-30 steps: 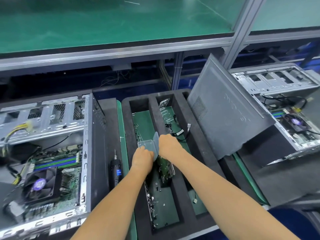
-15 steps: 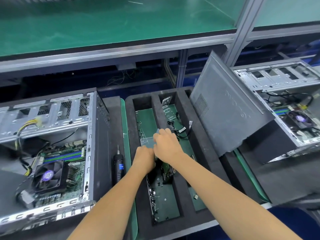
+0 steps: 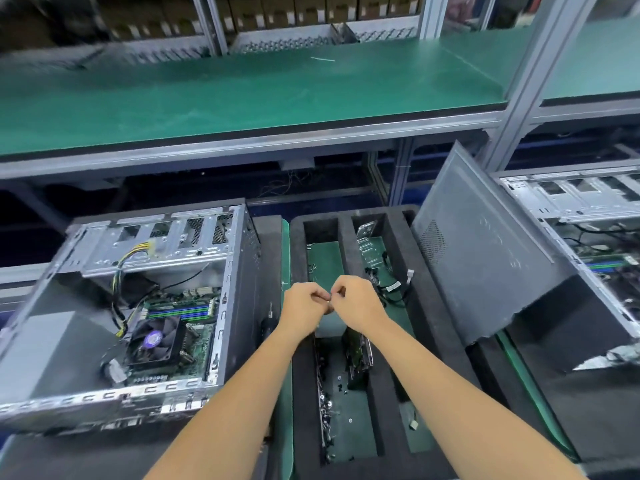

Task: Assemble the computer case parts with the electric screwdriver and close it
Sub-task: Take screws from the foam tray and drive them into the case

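Note:
My left hand [image 3: 304, 306] and my right hand [image 3: 356, 303] meet fingertip to fingertip above the black foam tray [image 3: 401, 258]. Their curled fingers pinch a small shiny part [image 3: 328, 300], too small to identify. Just beneath the hands, a clear plastic box [image 3: 332, 325] lies in the tray. The black electric screwdriver [image 3: 268, 327] lies left of the tray, partly hidden by my left forearm. The open computer case [image 3: 235, 271] lies on its side at the left, its motherboard and fan showing. Its grey side panel [image 3: 485, 265] leans upright right of the tray.
A second open case [image 3: 571, 206] lies at the far right behind the panel. Loose screws [image 3: 325, 407], cables [image 3: 388, 285] and a circuit board [image 3: 358, 351] fill the tray's slots. A green-topped shelf [image 3: 242, 95] on aluminium posts overhangs the back.
Both hands let go of the clear plastic box, which now lies below them. Their fingertips have come together on a small part. The camera has tilted upward.

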